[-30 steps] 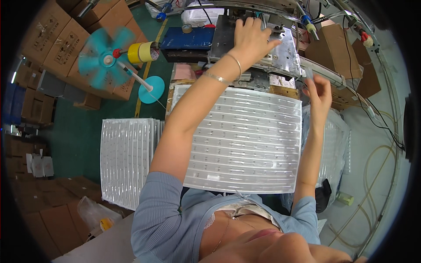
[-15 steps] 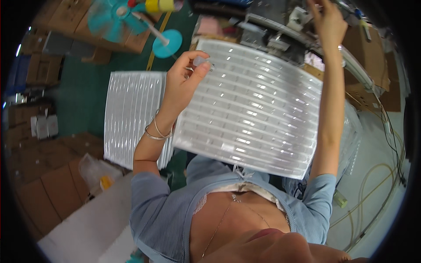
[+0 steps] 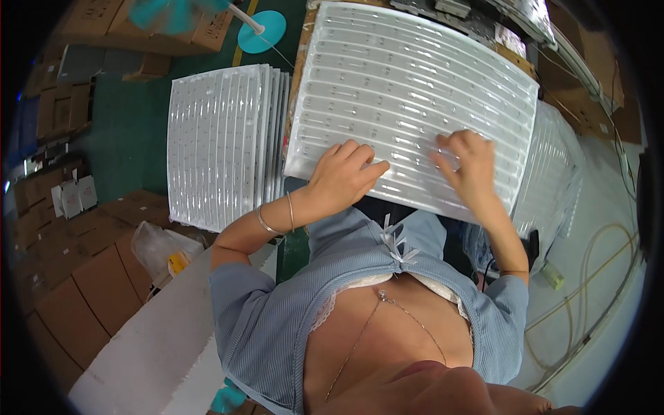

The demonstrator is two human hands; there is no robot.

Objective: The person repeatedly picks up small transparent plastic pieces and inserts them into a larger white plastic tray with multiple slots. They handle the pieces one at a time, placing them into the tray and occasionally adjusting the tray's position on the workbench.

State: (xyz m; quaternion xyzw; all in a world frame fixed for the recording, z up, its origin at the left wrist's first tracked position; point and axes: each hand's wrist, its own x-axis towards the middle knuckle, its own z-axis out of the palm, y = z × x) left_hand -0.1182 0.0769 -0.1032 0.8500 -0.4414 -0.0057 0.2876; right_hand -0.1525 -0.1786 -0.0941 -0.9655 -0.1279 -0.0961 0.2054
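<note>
Fingers of the left hand [image 3: 344, 178] are curled down onto the near edge of a clear ribbed plastic tray [image 3: 408, 97], wrist bent, bracelets [image 3: 275, 216] shown. Flat on the tray just beside it, the right hand [image 3: 469, 166] is spread, nothing gripped. Grooves are run crosswise; the tray's far end is tilted rightward. Left of the left hand, a stack of trays [image 3: 225, 142] is seen.

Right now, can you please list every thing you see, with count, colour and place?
Ribbed plastic tray: one, clear white, centre, under both hands.
Tray stack: one, white, left of it.
Second tray stack: one, clear, right.
Fan base: one, teal, top.
Cardboard boxes: several, brown, left.
Plastic bag: one, clear, lower left.
Cables: several, pale, right floor.
Left hand: on tray's near edge.
Right hand: flat on tray.
</note>
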